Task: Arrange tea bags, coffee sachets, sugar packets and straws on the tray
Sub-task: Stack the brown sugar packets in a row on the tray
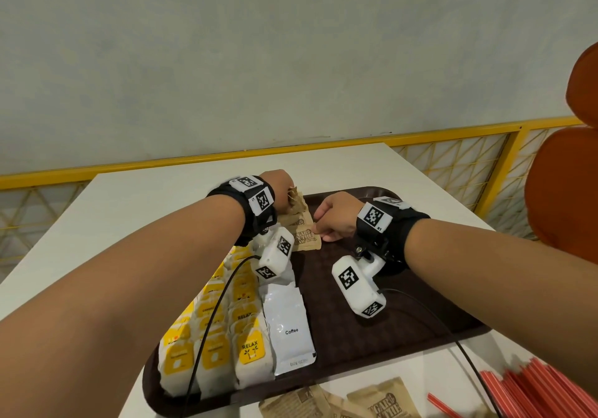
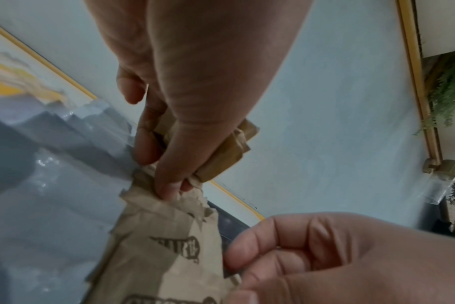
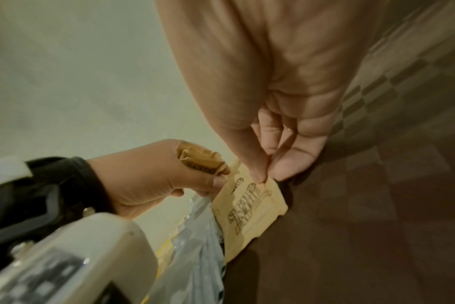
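Two hands: both work at the tray's (image 1: 404, 330) twelve o'clock end, where a brown paper sugar packet (image 1: 305, 239) is being laid.

Head view: the left hand (image 1: 278, 191) grips a crumpled bundle of packets (image 1: 293, 198); the right hand (image 1: 336, 215) pinches the flat packet's three o'clock edge. Tea bags (image 1: 249, 349) (soft white, yellow labels) fill rows at eight o'clock; glossy coffee sachets (image 1: 289, 330) lie beside them. Spare sugar packets (image 1: 382, 401) and red straws (image 1: 534, 395) wait on the table (image 1: 145, 197) at five o'clock.

Left wrist view: thumb and fingers (image 2: 166, 185) are curled round folded brown paper (image 2: 229, 152), fingertips also nipping the flat packet's torn-looking top.

Right wrist view: thumb and forefinger (image 3: 257, 174) pinch the packet's edge against the textured, dark brown tray.

Key relation: the packet's long axis runs twelve to six, beside the sachets; the right hand is likely nearer for aligning it.
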The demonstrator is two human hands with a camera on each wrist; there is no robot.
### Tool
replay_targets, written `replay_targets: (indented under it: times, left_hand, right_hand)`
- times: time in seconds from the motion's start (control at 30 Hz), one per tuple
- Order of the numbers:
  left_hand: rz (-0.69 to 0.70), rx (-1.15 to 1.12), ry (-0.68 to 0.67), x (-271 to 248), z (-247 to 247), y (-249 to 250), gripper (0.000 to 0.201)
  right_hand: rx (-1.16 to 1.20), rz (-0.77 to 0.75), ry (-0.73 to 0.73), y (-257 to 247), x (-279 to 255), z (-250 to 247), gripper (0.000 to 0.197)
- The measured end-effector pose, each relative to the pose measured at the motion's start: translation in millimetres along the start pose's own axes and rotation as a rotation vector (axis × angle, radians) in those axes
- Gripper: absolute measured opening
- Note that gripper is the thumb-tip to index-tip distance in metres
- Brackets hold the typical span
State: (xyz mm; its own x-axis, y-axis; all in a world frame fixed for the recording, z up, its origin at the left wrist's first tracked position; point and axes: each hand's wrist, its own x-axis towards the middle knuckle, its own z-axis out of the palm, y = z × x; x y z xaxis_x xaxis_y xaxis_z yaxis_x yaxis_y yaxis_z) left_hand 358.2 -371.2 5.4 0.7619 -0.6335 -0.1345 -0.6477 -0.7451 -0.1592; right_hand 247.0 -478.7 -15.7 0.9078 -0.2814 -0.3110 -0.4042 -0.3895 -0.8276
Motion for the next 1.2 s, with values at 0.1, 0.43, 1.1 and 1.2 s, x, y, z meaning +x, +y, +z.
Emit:
replay_targets:
  times: [0.1, 0.43, 1.1, 1.2]
  left_hand:
    - [-0.029, -0.06, 0.032, -1.8, -1.4, -4.1, 0.016]
    - [0.016, -0.032, -0.016, -12.5, -1.6, -4.4, 0.03]
    - [0.069, -1.285, 0.169, -39.1, 4.7, -9.0, 0.028]
    - [0.065, -1.537, 0.241, -41.2, 8.3, -7.0, 0.033]
  right_hand:
    - [0.012, 0.008, -0.003, -0.5, -1.0, 0.0, 0.022]
    - [0.054, 0.019, -0.004, -2.0, -1.4, 3.3, 0.023]
    - [0.191, -0.195, 0.178, -11.3, -0.7, 0.6, 0.01]
    - [0.496, -0.333, 0.098, -22.6, -9.2, 0.7, 0.015]
